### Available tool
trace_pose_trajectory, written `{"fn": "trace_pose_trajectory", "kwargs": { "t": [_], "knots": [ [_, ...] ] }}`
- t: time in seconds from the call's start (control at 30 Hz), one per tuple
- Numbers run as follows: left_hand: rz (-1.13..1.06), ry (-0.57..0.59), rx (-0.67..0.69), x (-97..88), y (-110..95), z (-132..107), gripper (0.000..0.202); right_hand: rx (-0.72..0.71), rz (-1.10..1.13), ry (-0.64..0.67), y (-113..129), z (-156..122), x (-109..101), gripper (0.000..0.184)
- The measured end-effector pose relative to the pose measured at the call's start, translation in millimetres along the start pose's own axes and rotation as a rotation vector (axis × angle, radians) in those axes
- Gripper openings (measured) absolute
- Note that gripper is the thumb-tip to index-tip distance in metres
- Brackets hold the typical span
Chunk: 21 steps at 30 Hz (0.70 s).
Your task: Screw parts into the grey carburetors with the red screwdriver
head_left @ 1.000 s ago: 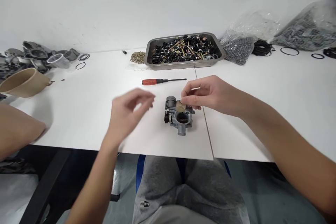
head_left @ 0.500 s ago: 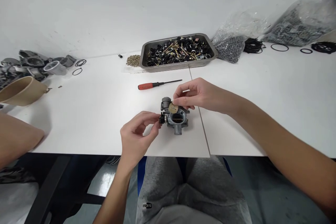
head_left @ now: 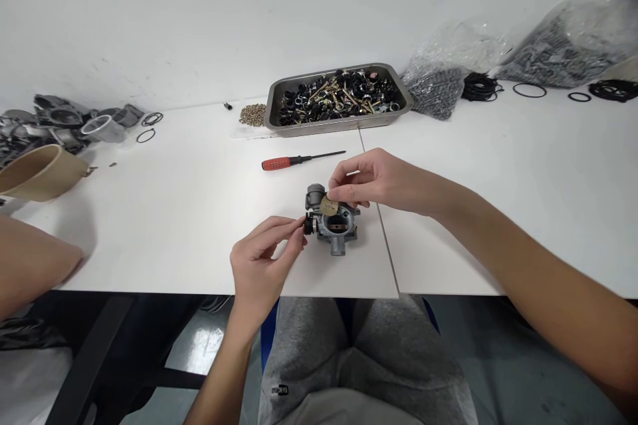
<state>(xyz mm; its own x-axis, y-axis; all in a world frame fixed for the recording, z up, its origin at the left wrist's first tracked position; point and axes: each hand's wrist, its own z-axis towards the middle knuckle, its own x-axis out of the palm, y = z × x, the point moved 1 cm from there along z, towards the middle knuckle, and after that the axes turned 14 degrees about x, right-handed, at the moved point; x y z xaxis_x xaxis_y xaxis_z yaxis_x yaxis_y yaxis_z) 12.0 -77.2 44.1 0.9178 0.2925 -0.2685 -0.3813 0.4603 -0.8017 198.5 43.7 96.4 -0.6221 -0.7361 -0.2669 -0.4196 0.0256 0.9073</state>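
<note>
Head view: the white table (head_left: 174, 212) spreads wide, and the carburetor body (head_left: 336, 229) sits on it near the front edge, right in front of the person. Beyond the carburetor body stands the metal tray (head_left: 323, 127) heaped with small black and brass parts, and between the two lies the red-handled screwdriver (head_left: 299, 161).

Now the change. A second ago the left hand (head_left: 262, 265) is up, loose and well clear. Now it is down at the carburetor body's left side, thumb and forefinger pinched on the black knob (head_left: 308, 226) that sticks out there. Both hands are on the piece at once.

The right hand (head_left: 383, 179) barely moves. Its fingertips keep a narrow pinch on the brass disc (head_left: 327, 206), held tilted at the far rim of the open bore.

The carburetor body itself is grey cast metal with its round throat facing up, brass showing inside and a stub pointing toward the person.
</note>
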Motion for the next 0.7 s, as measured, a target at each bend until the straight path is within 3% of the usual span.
{"fn": "trace_pose_trajectory", "kwargs": {
  "t": [0.23,0.7],
  "knots": [
    [0.142,0.030,0.025,0.0,-3.8,-2.8,0.020,0.005,-0.035,-0.006,-0.3,-0.5,-0.8,0.024],
    [0.009,-0.015,0.029,1.8,-6.2,-1.1,0.017,0.016,-0.157,0.056,5.2,-5.9,-0.5,0.018]
  ]
}}
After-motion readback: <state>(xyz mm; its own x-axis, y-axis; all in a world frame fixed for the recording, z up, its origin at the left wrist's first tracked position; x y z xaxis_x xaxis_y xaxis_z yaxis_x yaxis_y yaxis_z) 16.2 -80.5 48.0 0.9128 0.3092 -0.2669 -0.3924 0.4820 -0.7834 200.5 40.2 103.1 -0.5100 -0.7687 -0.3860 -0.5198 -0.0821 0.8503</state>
